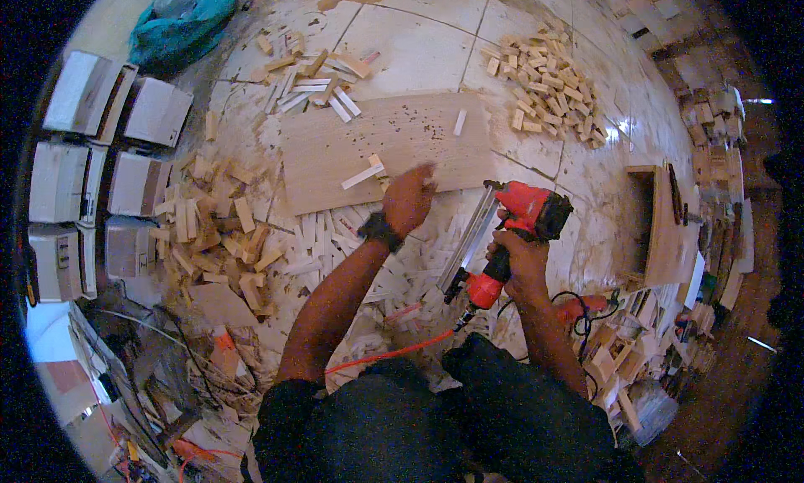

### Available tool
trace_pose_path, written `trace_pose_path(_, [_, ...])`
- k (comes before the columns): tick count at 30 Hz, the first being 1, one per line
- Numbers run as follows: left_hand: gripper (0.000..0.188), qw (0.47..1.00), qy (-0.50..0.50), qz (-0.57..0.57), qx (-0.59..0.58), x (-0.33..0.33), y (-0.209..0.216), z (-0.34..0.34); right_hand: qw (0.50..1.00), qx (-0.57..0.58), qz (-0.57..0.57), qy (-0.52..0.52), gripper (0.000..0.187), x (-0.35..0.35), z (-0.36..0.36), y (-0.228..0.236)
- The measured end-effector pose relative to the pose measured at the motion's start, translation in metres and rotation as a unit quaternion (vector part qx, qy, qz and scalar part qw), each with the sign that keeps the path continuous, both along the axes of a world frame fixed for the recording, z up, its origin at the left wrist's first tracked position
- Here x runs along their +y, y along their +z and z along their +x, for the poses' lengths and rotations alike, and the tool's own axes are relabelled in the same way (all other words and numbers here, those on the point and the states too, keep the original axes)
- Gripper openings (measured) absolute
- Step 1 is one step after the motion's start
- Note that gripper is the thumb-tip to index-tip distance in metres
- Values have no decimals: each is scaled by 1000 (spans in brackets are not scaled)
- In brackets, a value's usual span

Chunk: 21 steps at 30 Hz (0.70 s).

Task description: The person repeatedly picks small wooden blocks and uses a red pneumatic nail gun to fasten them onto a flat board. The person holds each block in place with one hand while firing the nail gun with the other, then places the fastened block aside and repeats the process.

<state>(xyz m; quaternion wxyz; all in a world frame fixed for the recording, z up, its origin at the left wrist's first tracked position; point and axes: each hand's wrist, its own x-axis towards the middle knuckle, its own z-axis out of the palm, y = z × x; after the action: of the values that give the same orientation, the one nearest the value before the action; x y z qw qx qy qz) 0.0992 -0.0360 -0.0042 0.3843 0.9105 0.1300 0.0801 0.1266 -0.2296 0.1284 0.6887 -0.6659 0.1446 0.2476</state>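
Two hands work low over a tiled floor [410, 35] in the head view, the only view. The right hand [523, 257] has its fingers wrapped around the black handle of a red pneumatic nail gun [523, 205], whose silver magazine [469, 238] slants from the upper right down toward the person's lap. The gun's nose points away to the upper left, near the right near corner of a plywood board [310, 161]; whether it touches the board I cannot tell.

The left hand [409, 200] is over the board's near edge, its fingers blurred and directed to the upper right; how far they are open or closed cannot be told, and no held piece shows.

Just left of that hand, on the board, a white-faced wooden strip [360, 178] and a short wood block [376, 162] lie crossed. The strip's long axis runs from lower left to upper right; the block's runs roughly away from the person. Both lie on the opposite side from where the left fingers point. The left hand is much the nearer; the right hand and gun are well apart from the pair, farther right and closer to the person.
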Motion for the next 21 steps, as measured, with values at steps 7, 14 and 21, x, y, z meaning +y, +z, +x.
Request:
trace_pose_path(7, [27,975,-121,185,16,-8,-38,-51,1000,13,-17,12,33,-2,0,-7])
trace_pose_path(14, [19,924,-274,266,-34,17,-36,-31,1000,7,-30,-2,34,-3,-1,-2])
trace_pose_path(21, [24,892,-393,223,-19,-11,-11,-26,999,1,-44,-17,34,-6,2,-1])
